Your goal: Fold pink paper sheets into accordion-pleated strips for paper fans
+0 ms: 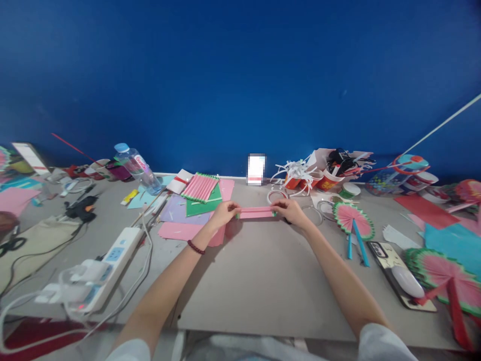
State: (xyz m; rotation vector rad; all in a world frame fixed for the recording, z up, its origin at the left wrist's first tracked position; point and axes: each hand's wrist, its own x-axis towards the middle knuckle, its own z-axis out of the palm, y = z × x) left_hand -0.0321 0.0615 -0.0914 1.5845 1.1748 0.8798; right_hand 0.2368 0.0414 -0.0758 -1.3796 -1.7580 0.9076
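Both my arms reach out over the grey table (255,281). My left hand (224,213) and my right hand (288,210) each pinch one end of a folded pink paper strip (256,212) with green edges, held level just above the table. Fingers of both hands are closed on the strip's ends. A dark red bead bracelet (196,247) sits on my left wrist.
Left: a pleated pink and green sheet (201,187), coloured papers, a water bottle (138,167), a power strip (112,260) with cables, a glue gun (80,207). Right: a paper fan (355,220), a fan stack (441,273), a phone (398,273), red cups (328,180), tape rolls.
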